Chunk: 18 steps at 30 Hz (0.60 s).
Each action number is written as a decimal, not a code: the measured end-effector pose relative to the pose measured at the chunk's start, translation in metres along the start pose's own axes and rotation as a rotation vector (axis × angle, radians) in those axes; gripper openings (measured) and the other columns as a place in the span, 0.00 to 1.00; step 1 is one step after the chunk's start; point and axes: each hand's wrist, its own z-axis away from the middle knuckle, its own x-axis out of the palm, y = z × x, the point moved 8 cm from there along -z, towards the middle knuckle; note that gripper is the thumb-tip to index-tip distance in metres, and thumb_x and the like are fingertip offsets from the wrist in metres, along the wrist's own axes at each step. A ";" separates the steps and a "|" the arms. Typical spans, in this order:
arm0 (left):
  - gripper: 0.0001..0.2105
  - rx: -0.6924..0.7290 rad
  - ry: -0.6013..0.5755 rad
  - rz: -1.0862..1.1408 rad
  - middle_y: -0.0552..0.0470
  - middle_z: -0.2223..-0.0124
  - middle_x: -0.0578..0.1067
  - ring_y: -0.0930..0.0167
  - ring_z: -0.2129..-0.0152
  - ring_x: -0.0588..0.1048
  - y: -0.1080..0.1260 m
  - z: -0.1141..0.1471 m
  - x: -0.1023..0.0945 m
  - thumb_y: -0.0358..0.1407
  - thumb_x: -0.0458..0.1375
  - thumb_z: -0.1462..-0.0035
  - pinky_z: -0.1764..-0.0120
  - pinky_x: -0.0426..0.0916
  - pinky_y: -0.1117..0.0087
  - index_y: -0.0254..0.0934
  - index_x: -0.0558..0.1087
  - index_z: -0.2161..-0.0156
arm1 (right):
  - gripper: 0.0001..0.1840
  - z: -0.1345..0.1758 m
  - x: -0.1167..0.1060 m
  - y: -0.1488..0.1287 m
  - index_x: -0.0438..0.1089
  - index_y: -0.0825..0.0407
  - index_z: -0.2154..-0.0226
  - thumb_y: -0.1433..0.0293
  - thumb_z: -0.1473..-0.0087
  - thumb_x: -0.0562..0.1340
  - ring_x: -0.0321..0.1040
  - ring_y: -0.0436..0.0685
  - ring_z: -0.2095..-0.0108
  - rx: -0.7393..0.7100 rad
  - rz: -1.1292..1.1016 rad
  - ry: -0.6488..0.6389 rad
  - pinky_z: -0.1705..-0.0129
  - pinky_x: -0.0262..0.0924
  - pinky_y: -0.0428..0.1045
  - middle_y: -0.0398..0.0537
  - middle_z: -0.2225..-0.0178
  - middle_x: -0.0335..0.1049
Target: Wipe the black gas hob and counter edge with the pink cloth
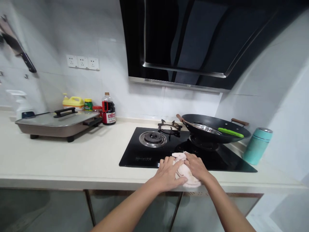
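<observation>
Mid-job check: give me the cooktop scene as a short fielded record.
Left-hand grip: on the pale pink cloth
Right-hand grip: on the same cloth
Cloth position: across the front edge of the black cooktop and the countertop
Left burner: bare, pan support behind it
Right burner: under the wooden-handled black wok
Right of cooktop: teal thermos

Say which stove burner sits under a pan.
The right dark round burner: a black, wooden-handled wok sits over it, while the left silver-ringed round burner is uncovered.
</observation>
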 end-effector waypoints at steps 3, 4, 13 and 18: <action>0.36 0.038 -0.012 0.005 0.44 0.40 0.66 0.55 0.46 0.64 0.003 0.001 0.001 0.55 0.60 0.40 0.44 0.60 0.49 0.52 0.58 0.30 | 0.31 0.018 0.002 0.009 0.65 0.51 0.35 0.63 0.34 0.43 0.58 0.61 0.34 -0.059 -0.095 0.112 0.36 0.53 0.57 0.52 0.33 0.63; 0.37 0.055 -0.017 0.012 0.44 0.40 0.66 0.55 0.46 0.64 0.003 0.001 0.001 0.55 0.60 0.41 0.44 0.60 0.50 0.52 0.57 0.29 | 0.31 0.023 0.001 0.013 0.66 0.51 0.37 0.64 0.34 0.43 0.59 0.61 0.35 -0.075 -0.129 0.157 0.36 0.54 0.58 0.52 0.34 0.65; 0.32 0.068 -0.020 0.073 0.43 0.35 0.65 0.54 0.40 0.63 0.001 -0.002 0.007 0.50 0.56 0.34 0.41 0.57 0.48 0.49 0.54 0.29 | 0.36 0.034 -0.013 0.029 0.55 0.47 0.30 0.51 0.33 0.42 0.65 0.64 0.37 0.062 -0.334 0.113 0.36 0.56 0.60 0.54 0.38 0.69; 0.27 0.008 0.005 0.152 0.39 0.37 0.67 0.55 0.41 0.65 -0.007 -0.005 0.007 0.44 0.53 0.32 0.40 0.58 0.49 0.41 0.57 0.32 | 0.46 0.042 -0.005 -0.017 0.56 0.48 0.29 0.44 0.43 0.58 0.45 0.68 0.27 -0.094 -0.148 0.000 0.29 0.43 0.65 0.55 0.27 0.51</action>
